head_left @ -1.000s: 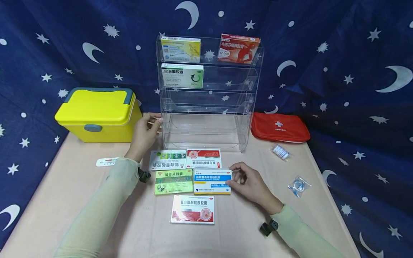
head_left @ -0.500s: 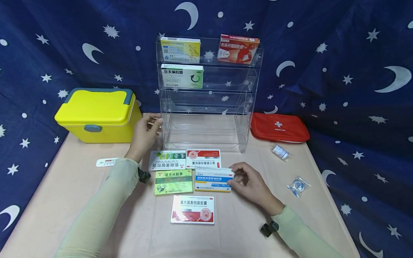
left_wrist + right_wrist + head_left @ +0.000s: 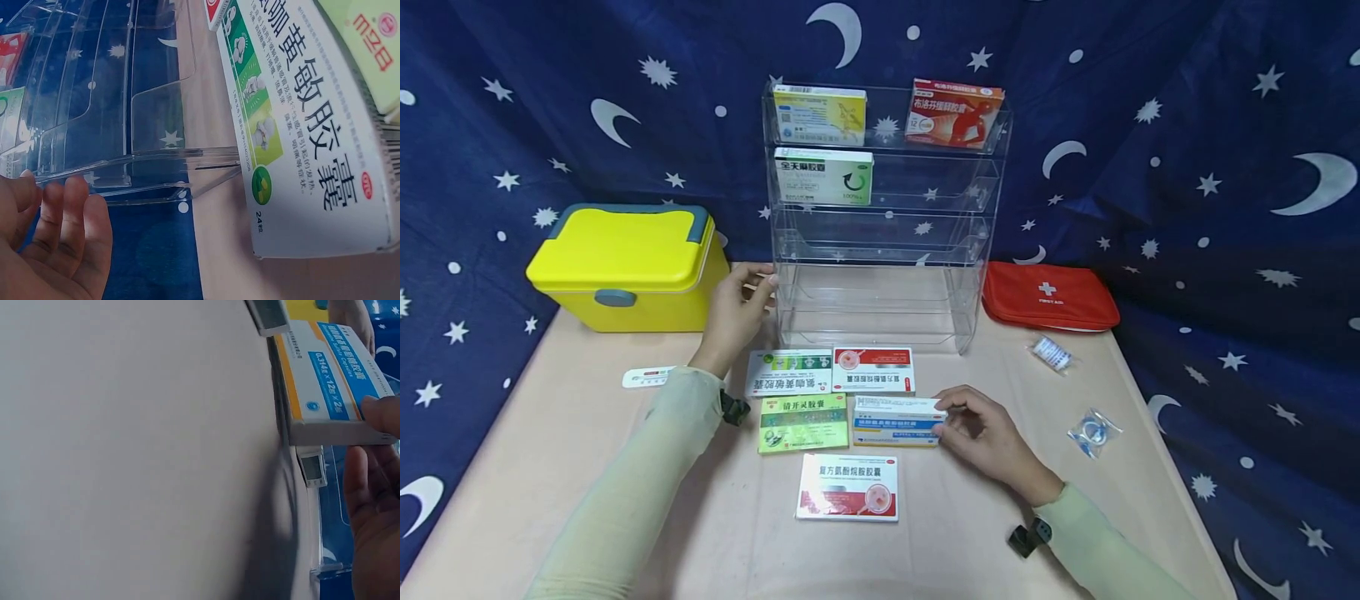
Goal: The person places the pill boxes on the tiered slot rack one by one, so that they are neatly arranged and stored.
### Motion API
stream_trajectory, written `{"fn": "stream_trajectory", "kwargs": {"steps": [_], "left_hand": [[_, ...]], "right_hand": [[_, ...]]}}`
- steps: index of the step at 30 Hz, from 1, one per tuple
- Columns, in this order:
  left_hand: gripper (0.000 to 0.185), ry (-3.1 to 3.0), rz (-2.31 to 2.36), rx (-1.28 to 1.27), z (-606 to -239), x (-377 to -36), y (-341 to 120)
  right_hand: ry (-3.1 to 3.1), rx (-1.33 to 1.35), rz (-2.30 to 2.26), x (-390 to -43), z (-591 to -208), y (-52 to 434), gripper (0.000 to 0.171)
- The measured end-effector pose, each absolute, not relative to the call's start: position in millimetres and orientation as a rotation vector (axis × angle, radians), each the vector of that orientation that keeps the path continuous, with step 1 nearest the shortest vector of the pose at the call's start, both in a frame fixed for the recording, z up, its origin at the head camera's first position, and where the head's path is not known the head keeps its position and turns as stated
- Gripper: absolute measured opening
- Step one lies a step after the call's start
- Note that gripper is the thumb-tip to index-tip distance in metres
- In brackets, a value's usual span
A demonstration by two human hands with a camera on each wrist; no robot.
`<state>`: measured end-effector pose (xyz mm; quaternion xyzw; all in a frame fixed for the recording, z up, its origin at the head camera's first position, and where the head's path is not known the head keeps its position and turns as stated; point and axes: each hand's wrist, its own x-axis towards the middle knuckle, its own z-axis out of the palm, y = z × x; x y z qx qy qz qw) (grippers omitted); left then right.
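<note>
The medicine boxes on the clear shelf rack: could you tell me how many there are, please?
3: a yellow box top left, a red box top right, a white-green box on the second tier. The lower tiers look bare.

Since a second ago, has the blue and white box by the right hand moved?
Yes. The right hand has tipped the blue and white box up on its near edge; the green box beside it lies flat.

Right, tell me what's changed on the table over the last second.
The right hand, gripping the blue and white box at its right end, has tipped it up: a second ago it lay flat with its face up, now its far edge is raised and the face looks toward the person. The left hand stays against the clear rack. The other boxes, yellow case and red pouch have not moved.
</note>
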<state>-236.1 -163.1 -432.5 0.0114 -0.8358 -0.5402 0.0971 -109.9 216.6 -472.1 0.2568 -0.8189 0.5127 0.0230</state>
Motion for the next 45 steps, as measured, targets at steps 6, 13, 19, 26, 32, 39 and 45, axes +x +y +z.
{"fn": "stream_trajectory", "kwargs": {"steps": [6,13,19,26,32,39,45], "left_hand": [[0.032,-2.479,-1.602,0.023,-433.3,-236.8,-163.8],[0.03,-2.484,-1.607,0.021,-432.6,-236.9,-164.4],[0.029,-2.478,-1.599,0.009,-431.7,-236.6,-165.3],[0.027,-2.475,-1.598,-0.003,-429.7,-236.7,-164.3],[0.026,-2.472,-1.605,0.01,-430.3,-236.2,-165.2],[0.027,-2.474,-1.608,0.019,-432.7,-237.1,-165.2],[0.027,-2.477,-1.614,0.026,-431.9,-236.2,-165.4]], "right_hand": [[-2.391,0.764,1.705,-139.7,-447.3,220.1,0.032],[-2.186,0.695,1.695,-209.4,-375.7,226.1,0.033],[-2.159,0.64,1.589,-259.8,-310.2,222.0,0.029],[-2.157,0.604,1.454,-322.2,-269.7,225.4,0.031],[-2.242,0.568,1.305,-322.9,-242.0,202.7,0.026],[-2.367,0.485,1.199,-335.6,-250.3,200.8,0.028],[-2.458,0.495,1.003,-347.3,-263.9,212.6,0.029]]}}
